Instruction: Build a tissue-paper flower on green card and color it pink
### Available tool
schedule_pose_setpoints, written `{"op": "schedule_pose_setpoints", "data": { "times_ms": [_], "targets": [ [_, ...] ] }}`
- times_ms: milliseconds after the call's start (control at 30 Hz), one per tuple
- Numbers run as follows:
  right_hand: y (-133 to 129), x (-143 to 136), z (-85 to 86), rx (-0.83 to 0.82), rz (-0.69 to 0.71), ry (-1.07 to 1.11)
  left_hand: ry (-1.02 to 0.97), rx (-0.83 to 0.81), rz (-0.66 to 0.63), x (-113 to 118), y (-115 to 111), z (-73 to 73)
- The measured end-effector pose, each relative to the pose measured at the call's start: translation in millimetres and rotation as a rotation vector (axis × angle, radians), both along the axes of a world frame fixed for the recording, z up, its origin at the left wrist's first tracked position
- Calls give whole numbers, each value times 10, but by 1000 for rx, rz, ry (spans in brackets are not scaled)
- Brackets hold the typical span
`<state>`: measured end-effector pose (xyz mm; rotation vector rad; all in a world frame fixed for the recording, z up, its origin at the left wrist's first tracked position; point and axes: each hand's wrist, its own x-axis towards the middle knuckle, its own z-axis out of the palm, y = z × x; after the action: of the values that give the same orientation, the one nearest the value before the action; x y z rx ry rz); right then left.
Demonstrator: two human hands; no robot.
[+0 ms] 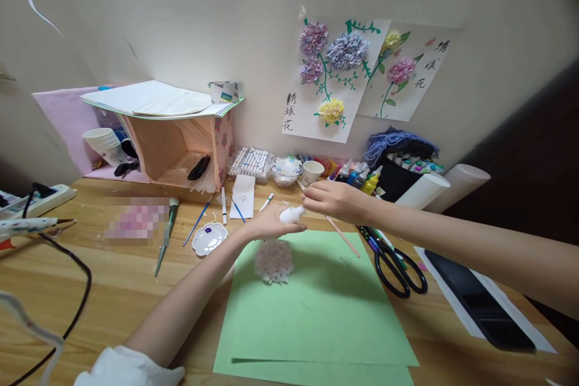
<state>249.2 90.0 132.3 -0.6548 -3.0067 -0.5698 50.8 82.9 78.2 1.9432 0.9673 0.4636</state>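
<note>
My left hand (270, 222) is closed around a small white bottle (290, 213), tilted with its narrow end toward the right. Close to that end, my right hand (332, 199) has its fingers pinched together; what they hold, if anything, is hidden. Below the hands lie overlapping sheets of light green paper (321, 313). A round, pale pinkish cluster of small paper-like pieces (274, 262) rests on their upper left part. Left of my left hand is a white flower-shaped palette (210, 240) with a dab of purple paint.
Black-handled scissors (392, 265) and a dark phone (479, 301) lie at right. A wooden stick (344, 237) touches the green paper. Behind stand a paper cup (312, 172), paint bottles (371, 181) and a marker box (251, 163). At left are a brush (172, 217) and a glue gun (29, 227).
</note>
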Motion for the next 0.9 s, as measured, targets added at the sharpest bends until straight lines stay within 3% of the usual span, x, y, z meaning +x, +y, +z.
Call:
{"op": "schedule_pose_setpoints", "data": {
  "times_ms": [67, 167, 267, 367, 533, 767, 900],
  "targets": [
    [29, 100, -3, -16, -40, 136, -19, -63, -23, 4, 19, -43],
    [-20, 215, -33, -121, -222, 472, -91, -43, 31, 32, 80, -172],
    [-209, 278, -123, -326, -412, 779, -134, 148, 101, 55, 174, -342],
    [-467, 309, -269, -532, -513, 986, -28, 314, 218, 42, 271, -506],
    [-818, 322, -449, -757, -441, 1238, 73, 299, 250, -12, 401, -689],
    [-1070, 288, -374, -712, -356, 1257, -14, 273, 260, -48, 505, -771],
    [-1162, 241, -345, -699, -340, 1254, -54, 173, 300, -69, 535, -812]
  ]
}}
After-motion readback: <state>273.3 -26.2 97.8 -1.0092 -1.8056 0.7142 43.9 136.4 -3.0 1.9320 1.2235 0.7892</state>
